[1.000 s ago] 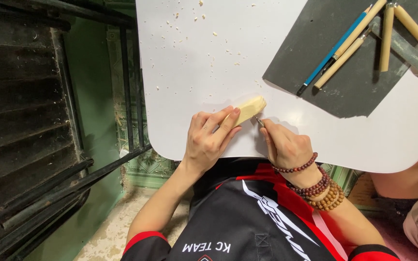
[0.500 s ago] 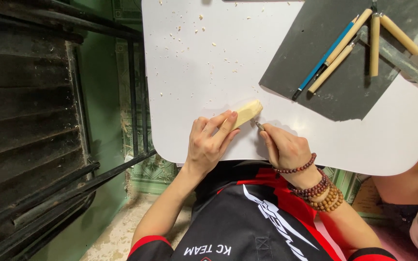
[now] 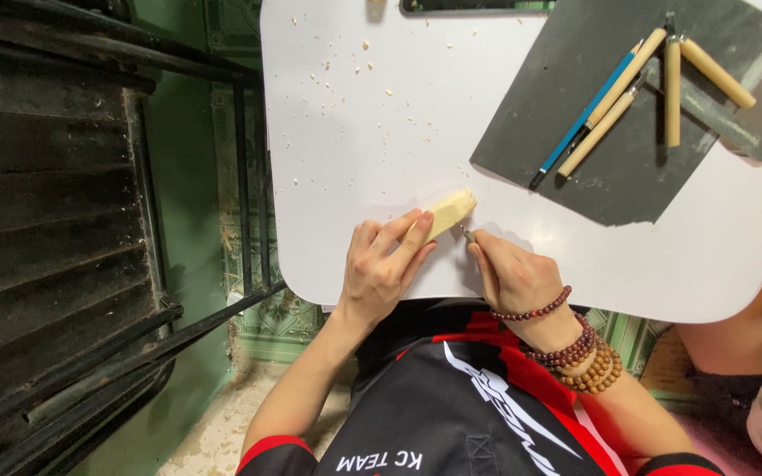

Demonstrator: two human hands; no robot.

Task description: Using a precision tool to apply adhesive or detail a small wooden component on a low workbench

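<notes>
Two hands: our left hand (image 3: 381,269) clamps its fingers on a wooden block (image 3: 445,212), our right hand (image 3: 513,278) grips a small carving tool (image 3: 466,234) beside it.

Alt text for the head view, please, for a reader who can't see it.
Seen from above, a left hand pins a pale wooden block on a white table while the right hand holds a small carving tool's tip against it. More wooden-handled tools lie on a dark mat; chips dot the table.
</notes>
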